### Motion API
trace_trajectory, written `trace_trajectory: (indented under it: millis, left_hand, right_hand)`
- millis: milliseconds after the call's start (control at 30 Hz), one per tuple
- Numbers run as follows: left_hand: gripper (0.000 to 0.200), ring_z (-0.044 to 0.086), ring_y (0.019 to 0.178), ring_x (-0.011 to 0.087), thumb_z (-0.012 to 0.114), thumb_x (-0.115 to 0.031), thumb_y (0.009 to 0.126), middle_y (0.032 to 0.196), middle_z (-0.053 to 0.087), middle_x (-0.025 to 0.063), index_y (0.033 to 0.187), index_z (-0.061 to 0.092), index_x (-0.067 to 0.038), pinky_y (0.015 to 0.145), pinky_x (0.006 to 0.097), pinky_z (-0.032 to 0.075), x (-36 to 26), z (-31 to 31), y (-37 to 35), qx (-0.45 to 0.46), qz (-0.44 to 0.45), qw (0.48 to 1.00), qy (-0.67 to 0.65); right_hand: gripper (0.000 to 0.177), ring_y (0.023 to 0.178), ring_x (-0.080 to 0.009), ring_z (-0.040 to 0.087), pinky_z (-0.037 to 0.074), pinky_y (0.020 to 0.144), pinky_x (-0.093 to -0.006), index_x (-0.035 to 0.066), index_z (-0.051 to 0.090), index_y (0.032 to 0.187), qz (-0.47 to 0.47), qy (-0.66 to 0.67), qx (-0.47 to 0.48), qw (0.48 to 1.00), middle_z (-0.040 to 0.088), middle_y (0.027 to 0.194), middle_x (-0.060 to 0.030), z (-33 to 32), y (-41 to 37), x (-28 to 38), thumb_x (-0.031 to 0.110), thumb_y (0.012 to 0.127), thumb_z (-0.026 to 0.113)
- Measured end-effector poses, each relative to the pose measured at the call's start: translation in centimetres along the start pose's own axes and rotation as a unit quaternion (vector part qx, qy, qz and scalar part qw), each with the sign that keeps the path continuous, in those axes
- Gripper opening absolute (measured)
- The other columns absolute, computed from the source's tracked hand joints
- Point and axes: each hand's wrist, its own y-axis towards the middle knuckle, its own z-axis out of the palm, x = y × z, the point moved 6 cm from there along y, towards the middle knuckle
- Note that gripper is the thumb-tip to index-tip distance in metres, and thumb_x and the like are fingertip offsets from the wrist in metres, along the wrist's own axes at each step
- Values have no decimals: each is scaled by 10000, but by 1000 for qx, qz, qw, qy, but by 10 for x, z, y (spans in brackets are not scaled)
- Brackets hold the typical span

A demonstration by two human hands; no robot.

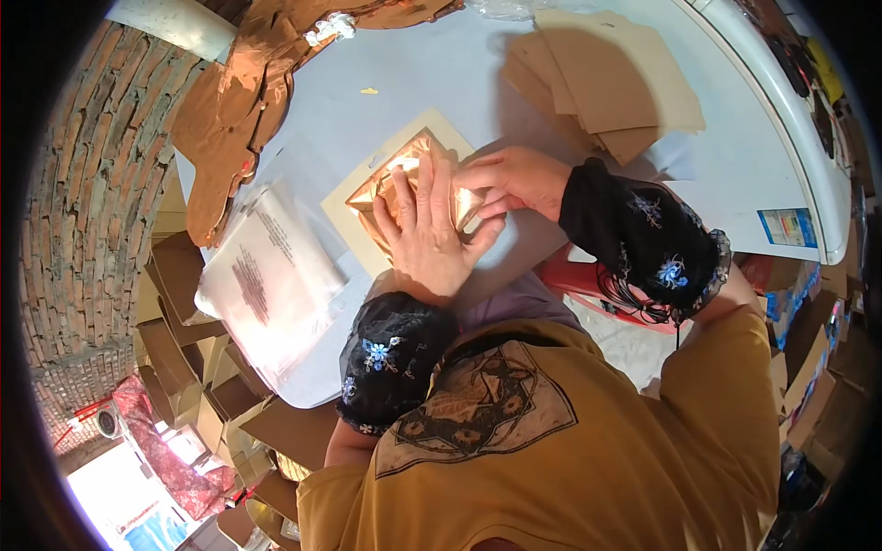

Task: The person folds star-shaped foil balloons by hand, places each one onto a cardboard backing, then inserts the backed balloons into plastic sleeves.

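Observation:
A folded piece of shiny gold foil (366, 195) lies on a beige card (344, 217) on the pale table. My left hand (423, 220) is laid flat over the foil with its fingers spread, hiding much of it. At the foil's right edge, my right hand (514, 179) has its fingers curled and pinched together on the foil. The fingertips partly cover the spot they grip. Both forearms wear black sleeve covers with blue flowers.
Beige cards (616, 78) lie piled at the table's far right. Clear printed plastic bags (271, 275) are stacked at the left edge. Copper-coloured foil pieces (220, 129) drape over the far left side. Cardboard boxes (234, 395) stand below, beside a brick wall (83, 184).

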Motion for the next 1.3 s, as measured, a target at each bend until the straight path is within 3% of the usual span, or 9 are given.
trace_trajectory:
  millis: [267, 367, 467, 567, 733, 867, 1033, 1233, 1300]
  left_hand:
    - [758, 266, 1466, 422, 628, -304, 876, 1590, 333, 82, 1542, 299, -150, 1142, 642, 163, 6, 0, 1, -7, -9, 1000, -17]
    - [730, 255, 1474, 419, 607, -233, 875, 1592, 337, 73, 1540, 313, -175, 1154, 637, 140, 11, 2, 0, 2, -22, 1000, -9]
    - [623, 271, 1473, 385, 527, -182, 907, 1554, 397, 44, 1509, 367, -170, 1160, 594, 135, 15, 4, -1, -13, -35, 999, -18]
    - [558, 268, 1476, 373, 466, -192, 945, 1548, 401, 35, 1495, 381, -161, 1160, 584, 128, 19, 4, -1, -12, -37, 999, -33]
    - [503, 279, 1475, 349, 409, -221, 986, 1536, 413, 17, 1482, 391, -144, 1146, 561, 146, 21, 6, -2, -16, -31, 999, -24]
    - [494, 347, 1431, 394, 529, -145, 943, 1515, 433, 68, 1423, 417, -106, 1095, 604, 221, 20, 7, -1, -42, -3, 999, 2]
    - [585, 425, 1367, 445, 668, -21, 849, 1494, 445, 136, 1371, 407, -74, 1032, 656, 292, 15, 2, -3, -73, 43, 996, 31]
    - [605, 380, 1401, 437, 651, -64, 904, 1510, 429, 110, 1427, 348, -97, 1076, 648, 257, 22, 0, -2, -40, -4, 998, -39]
    - [518, 345, 1429, 413, 574, -124, 969, 1517, 421, 94, 1442, 363, -114, 1105, 630, 218, 24, 5, -4, -40, 9, 999, -11]
  right_hand:
    - [356, 954, -175, 615, 488, 908, -330, 69, 704, 1028, -50, -95, -1, 994, 639, 1063, -66, 9, -7, 8, 388, 934, 577]
    - [507, 1021, -186, 616, 465, 947, -308, 0, 625, 1238, -44, -75, 20, 996, 617, 1236, -94, 10, -15, 10, 429, 977, 553]
    - [438, 1028, -183, 630, 493, 886, -322, 20, 619, 1244, -44, -55, 12, 997, 623, 1260, -88, 7, -24, 13, 371, 993, 543]
    - [305, 959, -232, 653, 514, 824, -351, 54, 629, 1199, -242, -350, -134, 895, 641, 1172, -70, -21, -27, 17, 255, 978, 564]
    - [171, 953, -293, 610, 510, 827, -391, 74, 660, 1036, -375, -491, -228, 753, 603, 1014, -74, -4, -41, 7, 132, 877, 636]
    - [143, 969, -301, 587, 514, 838, -395, 53, 658, 979, -406, -561, -253, 676, 578, 982, -82, 13, -45, 11, 145, 869, 660]
    - [162, 986, -307, 581, 516, 836, -405, 53, 631, 1002, -370, -535, -269, 711, 572, 983, -98, 12, -34, 9, 145, 874, 668]
    - [200, 1030, -317, 571, 508, 845, -417, 78, 617, 1019, -360, -505, -281, 732, 570, 1003, -111, 12, -29, 12, 156, 852, 692]
    - [205, 1032, -321, 569, 504, 851, -416, 79, 616, 1015, -365, -500, -279, 734, 569, 1005, -114, 11, -27, 13, 160, 845, 698]
